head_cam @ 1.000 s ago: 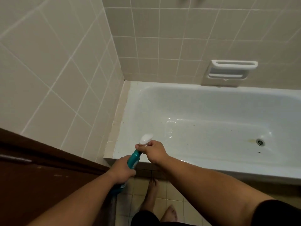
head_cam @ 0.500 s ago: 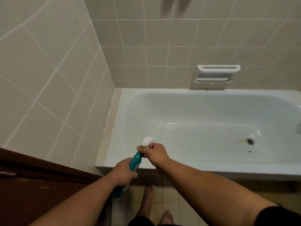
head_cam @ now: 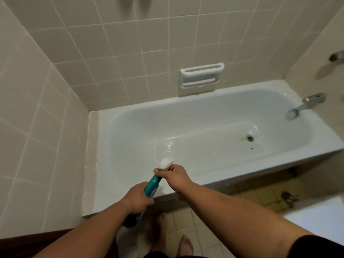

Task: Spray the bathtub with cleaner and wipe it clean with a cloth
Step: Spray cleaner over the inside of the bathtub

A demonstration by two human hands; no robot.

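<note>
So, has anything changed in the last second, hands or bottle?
Only the view moved: it swung right along the bathtub, bringing the spout into view. Nothing was taken hold of or let go. The left hand still grips the teal spray bottle by its body, and the right hand still holds its neck under the white spray head, which points into the tub.

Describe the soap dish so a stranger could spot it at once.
Start at the white bathtub and follow its far rim up to the tiled back wall. The soap dish sits in that wall just above the rim, right of centre. It is white moulded with a bar on top, the only white fixture there; the metal spout is on the right-end wall.
</note>
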